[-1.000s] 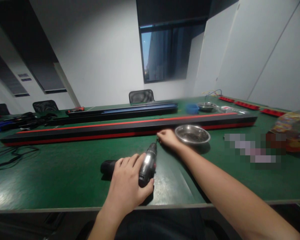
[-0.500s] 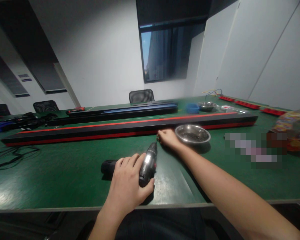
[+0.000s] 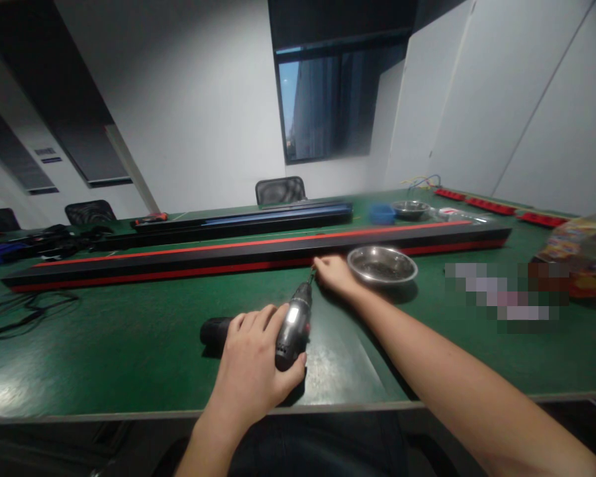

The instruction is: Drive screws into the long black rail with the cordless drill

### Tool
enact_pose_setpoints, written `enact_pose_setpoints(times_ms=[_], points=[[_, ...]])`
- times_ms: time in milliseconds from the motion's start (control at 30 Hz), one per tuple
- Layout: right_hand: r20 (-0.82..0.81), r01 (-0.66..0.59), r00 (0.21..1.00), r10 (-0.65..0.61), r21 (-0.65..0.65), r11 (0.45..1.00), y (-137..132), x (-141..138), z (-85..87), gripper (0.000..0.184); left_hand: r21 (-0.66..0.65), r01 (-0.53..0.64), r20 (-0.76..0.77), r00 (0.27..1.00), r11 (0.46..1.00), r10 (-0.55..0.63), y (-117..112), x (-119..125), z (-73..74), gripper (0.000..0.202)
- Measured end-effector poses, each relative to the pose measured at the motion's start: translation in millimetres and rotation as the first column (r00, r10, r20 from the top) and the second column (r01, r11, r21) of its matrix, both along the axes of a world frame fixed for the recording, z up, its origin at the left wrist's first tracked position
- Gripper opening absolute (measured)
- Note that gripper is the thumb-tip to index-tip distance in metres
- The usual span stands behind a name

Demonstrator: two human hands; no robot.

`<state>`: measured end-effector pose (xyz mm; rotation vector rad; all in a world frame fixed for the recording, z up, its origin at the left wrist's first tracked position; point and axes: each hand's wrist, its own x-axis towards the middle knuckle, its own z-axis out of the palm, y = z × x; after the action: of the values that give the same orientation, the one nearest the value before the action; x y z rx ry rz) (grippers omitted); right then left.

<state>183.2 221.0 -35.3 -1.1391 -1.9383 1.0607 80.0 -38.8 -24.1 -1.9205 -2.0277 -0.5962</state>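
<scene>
My left hand (image 3: pixel 251 361) is wrapped round a grey and black cordless screwdriver (image 3: pixel 294 321) that lies low over the green table (image 3: pixel 129 344), its bit pointing at the near side of a long black bar with red stripes (image 3: pixel 179 260). Right at the bit's tip, my right hand (image 3: pixel 332 273) has its fingers pinched together against the bar. What they pinch is too small to make out. A shallow steel dish (image 3: pixel 382 265) sits just right of that hand.
A second long dark bar (image 3: pixel 238 222) lies farther back. A blue cup (image 3: pixel 381 214) and another steel dish (image 3: pixel 410 209) stand at the back right. Red strips (image 3: pixel 491 205) line the far right edge. Cables (image 3: pixel 20 308) trail at the left. A colourful bag (image 3: pixel 583 255) sits at the right.
Almost nothing has moved. Both hands and the screwdriver keep their places at the bar; the view has shifted a touch.
</scene>
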Motion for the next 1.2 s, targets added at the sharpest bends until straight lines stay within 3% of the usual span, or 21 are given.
enact_pose_setpoints(times_ms=[233,500,700,1200], points=[[-0.058,0.004,0.998,-0.009,-0.072,0.997,4,-3,-3.9,0.038,-0.004,0.004,0.003,1.000,1.000,-0.004,0,0,0.2,0.067],[-0.334,-0.113,0.942,0.018,-0.267,0.957,8,-5,-4.4,0.043,0.001,0.004,0.010,1.000,1.000,-0.004,-1,0,-0.1,0.067],[-0.338,-0.138,0.941,0.023,-0.321,0.937,4,-2,3.2,0.059,0.016,0.016,0.006,1.000,1.000,-0.016,0,-1,-0.6,0.066],[-0.327,-0.140,0.944,0.035,-0.303,0.943,-6,1,12.9,0.054,0.016,0.024,0.011,1.000,1.000,-0.024,-1,-2,-0.2,0.066]])
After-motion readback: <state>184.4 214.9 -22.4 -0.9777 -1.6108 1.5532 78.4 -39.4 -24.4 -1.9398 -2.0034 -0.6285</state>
